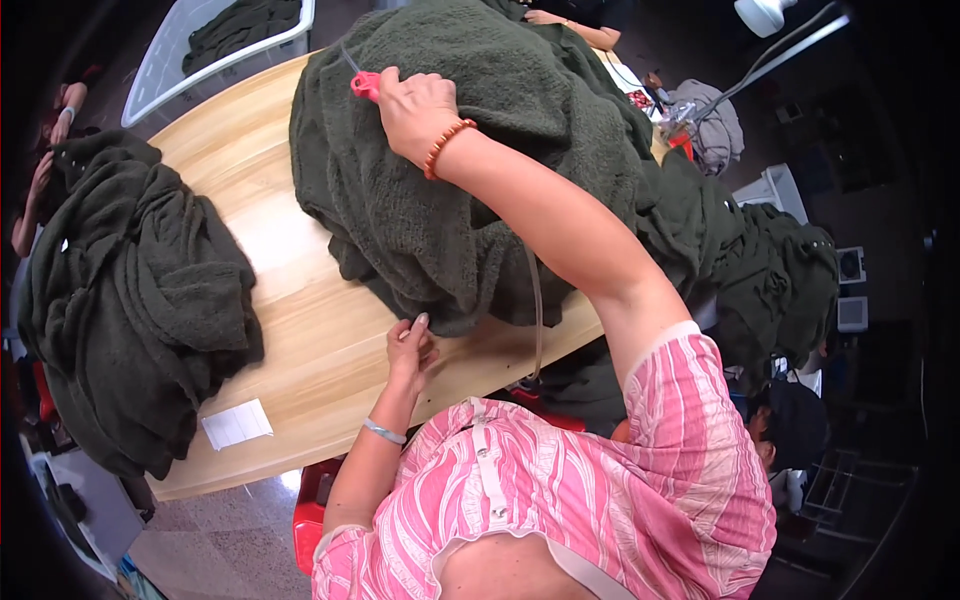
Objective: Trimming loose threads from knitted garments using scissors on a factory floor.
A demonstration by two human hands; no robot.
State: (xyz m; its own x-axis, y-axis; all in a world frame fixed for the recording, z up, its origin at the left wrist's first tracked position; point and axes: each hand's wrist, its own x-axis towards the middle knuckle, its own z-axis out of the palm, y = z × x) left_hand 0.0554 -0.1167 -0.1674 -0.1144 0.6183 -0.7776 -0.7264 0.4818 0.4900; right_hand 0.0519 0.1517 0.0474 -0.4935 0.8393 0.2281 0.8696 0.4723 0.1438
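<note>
A big heap of dark green fleecy cloth [520,110] covers the middle of the wooden table. Over its upper left part, my right hand [415,112] is closed round a red-handled tool [366,85] with a thin, pale shaft pointing up and left. The tool's exact kind does not show clearly. At the heap's near edge, my left hand [409,352] has its fingers loosely bent and partly apart, with nothing visible in them. One fingertip lies close to the cloth; whether it touches, I cannot tell.
A second dark green pile [140,300] lies on the table's left, beside a white paper slip [237,425]. A clear tube [538,310] hangs by the near edge. Beyond stands a white bin [150,85]. A lamp arm [790,48] reaches in; other people's hands [42,175] show left.
</note>
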